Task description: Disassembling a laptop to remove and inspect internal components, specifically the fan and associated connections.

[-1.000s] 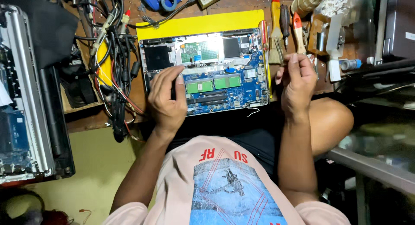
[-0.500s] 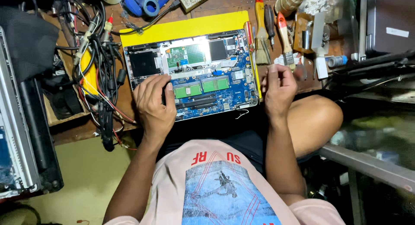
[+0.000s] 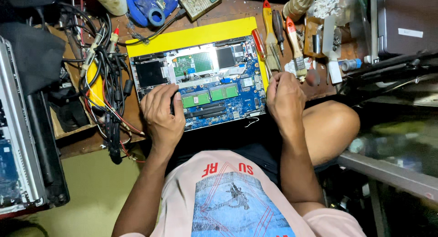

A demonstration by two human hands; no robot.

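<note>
An opened laptop base [image 3: 200, 82] with a blue circuit board lies on a yellow mat [image 3: 191, 36] in front of me. My left hand [image 3: 162, 114] lies flat on the board's lower left part, fingers spread and touching it just left of the green memory modules [image 3: 210, 95]. At the base's right edge my right hand [image 3: 285, 98] has its fingers curled in, and I see nothing in it. It sits just below a red-handled screwdriver [image 3: 259, 41] and two brushes [image 3: 296, 48].
A tangle of black and red cables with probes [image 3: 107, 82] lies left of the mat. Another dismantled laptop [image 3: 20, 141] stands at the far left. Tools, a bottle and small parts [image 3: 328, 32] crowd the back right. My bare knee [image 3: 331, 127] is at the right.
My right hand has come down from beside the brushes to the laptop's right edge. My left hand has stayed on the board.
</note>
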